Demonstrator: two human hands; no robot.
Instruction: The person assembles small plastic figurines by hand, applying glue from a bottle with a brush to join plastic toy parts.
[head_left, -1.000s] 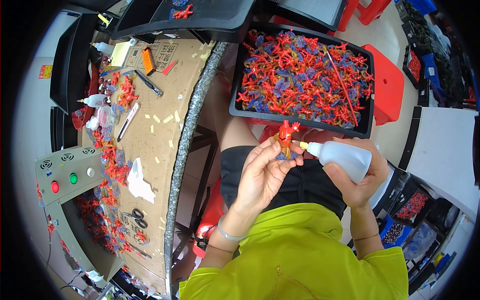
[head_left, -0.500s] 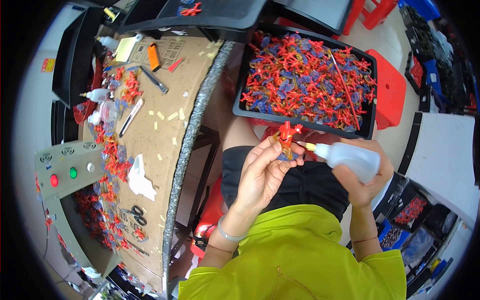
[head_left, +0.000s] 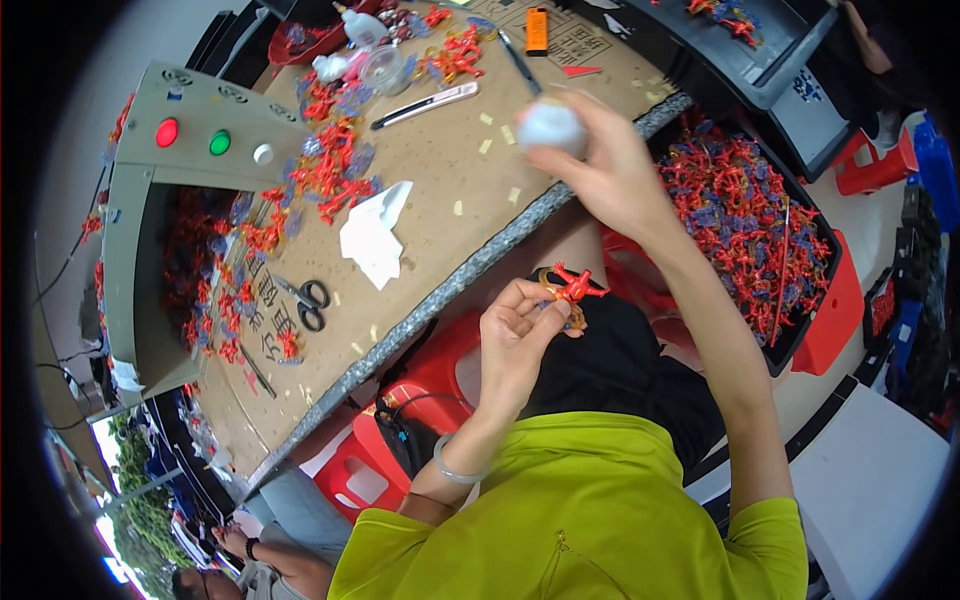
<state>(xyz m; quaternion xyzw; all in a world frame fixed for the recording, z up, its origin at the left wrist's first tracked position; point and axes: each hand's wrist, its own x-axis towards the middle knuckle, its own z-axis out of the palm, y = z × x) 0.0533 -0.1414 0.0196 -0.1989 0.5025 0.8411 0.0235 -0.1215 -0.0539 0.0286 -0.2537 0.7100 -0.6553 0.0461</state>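
Note:
My left hand [head_left: 515, 335] pinches a small red and orange plastic figure [head_left: 571, 290] between thumb and fingers, over my lap. My right hand [head_left: 600, 165] is stretched out over the edge of the cardboard-covered table [head_left: 420, 190] and grips a white squeeze bottle [head_left: 550, 125]. A black tray [head_left: 795, 330] full of red and purple plastic pieces [head_left: 750, 220] sits to my right, under that arm.
On the table lie black scissors [head_left: 305, 300], a crumpled white tissue [head_left: 372, 235], a pen [head_left: 425, 105], an orange lighter [head_left: 537, 30] and heaps of red pieces [head_left: 325, 170]. A grey box with red and green buttons [head_left: 190, 135] stands at the left. A red stool [head_left: 420, 385] is below.
My right hand has swung the white bottle away from the figure, up and left over the table edge. The left hand still holds the figure. The view has turned toward the table.

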